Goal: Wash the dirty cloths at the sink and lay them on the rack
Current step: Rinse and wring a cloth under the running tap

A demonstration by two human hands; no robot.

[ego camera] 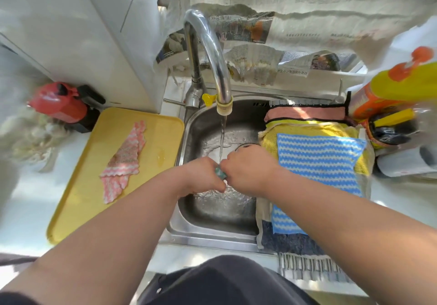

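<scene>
While the tap (209, 49) runs into the sink (208, 219), my left hand (202, 174) and right hand (250, 170) clench a teal cloth (220, 172), and the yellow tray (163, 127) holds a pink cloth (125, 158).

Only a scrap of the teal cloth (220, 172) shows; the yellow bottle (406, 85) is blurred.

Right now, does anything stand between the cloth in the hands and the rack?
Nothing visible does. The left hand and right hand grip the green cloth over the sink; the rack lies directly beside the right hand. Laid cloths cover most of it.
</scene>
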